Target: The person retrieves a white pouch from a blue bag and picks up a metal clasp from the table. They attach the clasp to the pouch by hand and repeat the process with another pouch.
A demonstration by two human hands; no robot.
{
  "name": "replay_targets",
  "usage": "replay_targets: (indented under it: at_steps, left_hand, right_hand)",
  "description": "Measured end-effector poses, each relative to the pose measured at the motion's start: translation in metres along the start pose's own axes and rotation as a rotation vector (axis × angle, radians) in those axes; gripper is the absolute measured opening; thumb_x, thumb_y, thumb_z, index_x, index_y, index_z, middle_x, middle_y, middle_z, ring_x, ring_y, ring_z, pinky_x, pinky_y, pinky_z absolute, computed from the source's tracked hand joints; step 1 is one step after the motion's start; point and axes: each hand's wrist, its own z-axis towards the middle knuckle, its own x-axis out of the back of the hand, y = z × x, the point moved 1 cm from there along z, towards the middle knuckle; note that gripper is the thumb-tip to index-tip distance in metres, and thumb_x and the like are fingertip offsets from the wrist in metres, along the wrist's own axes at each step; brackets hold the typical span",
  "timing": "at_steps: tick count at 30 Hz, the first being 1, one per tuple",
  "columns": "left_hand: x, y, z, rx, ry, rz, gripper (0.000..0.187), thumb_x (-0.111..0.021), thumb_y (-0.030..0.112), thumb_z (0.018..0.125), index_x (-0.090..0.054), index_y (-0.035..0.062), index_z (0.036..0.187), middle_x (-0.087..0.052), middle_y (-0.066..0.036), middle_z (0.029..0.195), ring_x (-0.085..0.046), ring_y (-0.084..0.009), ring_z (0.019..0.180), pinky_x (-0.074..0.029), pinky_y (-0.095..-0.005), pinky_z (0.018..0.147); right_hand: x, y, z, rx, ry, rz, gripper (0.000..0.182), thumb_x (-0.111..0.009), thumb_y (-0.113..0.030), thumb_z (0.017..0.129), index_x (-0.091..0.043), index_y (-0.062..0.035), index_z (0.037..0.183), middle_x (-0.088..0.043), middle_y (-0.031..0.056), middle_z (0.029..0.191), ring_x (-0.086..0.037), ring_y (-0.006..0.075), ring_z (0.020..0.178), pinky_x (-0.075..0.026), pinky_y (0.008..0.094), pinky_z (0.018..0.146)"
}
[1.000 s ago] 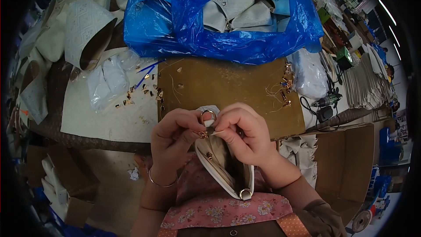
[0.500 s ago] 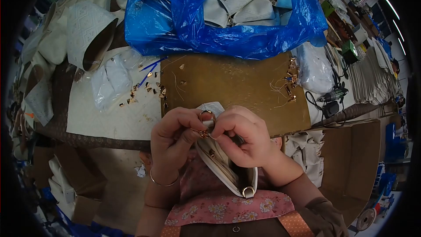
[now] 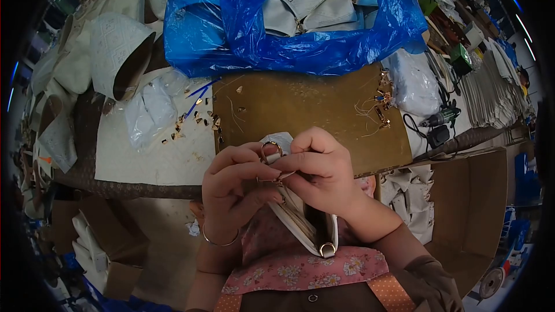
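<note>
A small white handbag (image 3: 296,226) lies open-mouthed against my apron, its zipper running along the opening and a gold ring (image 3: 327,249) at the near end. At its far end stands another gold ring (image 3: 272,151) on a pale tab. My left hand (image 3: 240,182) is closed around that end, fingertips pinched by the tab and some small gold hardware (image 3: 280,182). Close beside it, my right hand (image 3: 321,170) is also closed, thumb and forefinger pinching a thin pale strand (image 3: 289,174). The fingers partly hide the hardware.
A blue plastic bag (image 3: 196,46) full of pale handbags stands across the brown mat (image 3: 300,104). Small gold fittings (image 3: 215,122) lie scattered at left, more fittings (image 3: 381,101) with threads at right. Cardboard boxes (image 3: 468,208) flank me; a power tool (image 3: 440,120) rests at right.
My left fingers have shifted across toward my right hand and now cover more of the small gold hardware. My right hand has changed its pinch slightly. The handbag stays in place.
</note>
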Motion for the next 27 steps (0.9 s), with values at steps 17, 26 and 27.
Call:
replay_targets:
  at_steps: [17, 26, 27]
  left_hand:
    - [-0.004, 0.016, -0.001, 0.015, 0.01, 0.188, 0.022, -0.078, 0.001, 0.065, -0.072, 0.0068, 0.086, -0.059, -0.001, 0.077, -0.061, -0.0196, 0.091, -0.05, -0.0295, 0.076]
    - [0.003, 0.018, -0.001, 0.053, -0.043, 0.152, 0.022, -0.079, 0.001, 0.066, -0.071, 0.0039, 0.086, -0.064, -0.008, 0.086, -0.064, -0.0199, 0.091, -0.051, -0.0282, 0.077]
    - [0.003, 0.018, -0.002, 0.051, -0.042, 0.153, 0.022, -0.079, 0.001, 0.066, -0.071, 0.0039, 0.086, -0.064, -0.008, 0.086, -0.064, -0.0199, 0.091, -0.051, -0.0282, 0.077]
  right_hand:
    - [0.001, -0.009, -0.004, -0.118, -0.023, 0.107, 0.018, -0.068, 0.004, 0.064, -0.069, -0.0059, 0.079, -0.053, 0.0042, 0.077, -0.055, 0.0164, 0.067, -0.044, 0.027, 0.056]
    - [0.0, -0.013, -0.005, -0.109, -0.027, 0.091, 0.015, -0.068, 0.003, 0.065, -0.069, -0.0058, 0.078, -0.053, 0.0038, 0.072, -0.054, 0.0154, 0.062, -0.042, 0.0269, 0.053]
    - [-0.001, -0.013, -0.005, -0.123, -0.015, 0.111, 0.015, -0.068, 0.003, 0.065, -0.068, -0.0059, 0.077, -0.053, 0.0036, 0.072, -0.053, 0.0147, 0.061, -0.042, 0.0265, 0.052]
